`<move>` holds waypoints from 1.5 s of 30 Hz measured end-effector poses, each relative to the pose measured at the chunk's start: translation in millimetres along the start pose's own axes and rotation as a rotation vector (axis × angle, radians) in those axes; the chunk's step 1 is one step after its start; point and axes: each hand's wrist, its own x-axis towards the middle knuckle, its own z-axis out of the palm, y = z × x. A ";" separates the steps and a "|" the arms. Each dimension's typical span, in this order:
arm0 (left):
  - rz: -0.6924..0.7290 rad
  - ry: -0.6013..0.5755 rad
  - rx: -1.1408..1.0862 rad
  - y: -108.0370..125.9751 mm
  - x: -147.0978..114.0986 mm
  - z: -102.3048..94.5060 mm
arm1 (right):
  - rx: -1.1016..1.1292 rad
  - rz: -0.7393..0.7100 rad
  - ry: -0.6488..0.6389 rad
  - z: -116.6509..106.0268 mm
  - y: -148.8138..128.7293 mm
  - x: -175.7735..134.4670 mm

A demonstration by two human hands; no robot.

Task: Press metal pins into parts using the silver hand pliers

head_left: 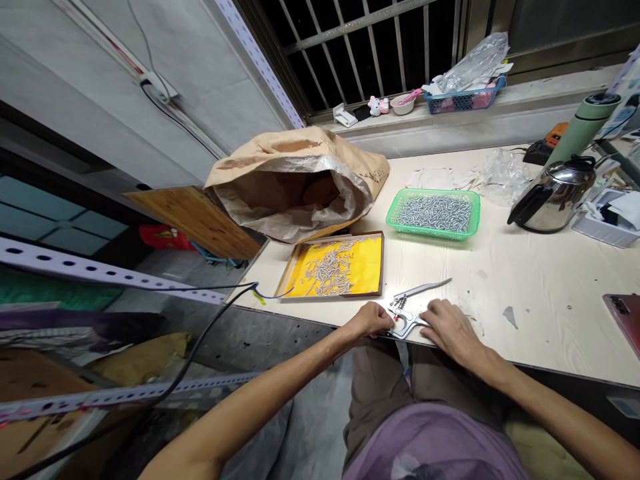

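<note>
At lower centre, the left hand (371, 319) and right hand (447, 322) rest curled on a metal hand tool (406, 321) at the table (525, 280) edge. Judged step: positioning; next needs a piece from the yellow tray (334, 266).

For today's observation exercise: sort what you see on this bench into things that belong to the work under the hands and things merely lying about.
In use:
left hand and right hand, both on the metal hand tool
yellow tray of small metal pieces
green basket of the same pieces

Lying about:
steel kettle
green flask
brown paper sack
phone
blue basket on the sill
</note>
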 end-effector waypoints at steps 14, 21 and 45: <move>-0.030 0.024 -0.019 2.3 -2.7 0.6 | -0.120 0.022 -0.115 -28.2 13.7 16.3; 0.252 0.385 0.423 0.5 -16.4 15.7 | -0.162 -0.021 -0.011 -12.0 4.5 6.7; 0.755 0.247 0.849 38.1 17.1 31.8 | -0.009 0.044 -0.124 -17.1 13.4 14.1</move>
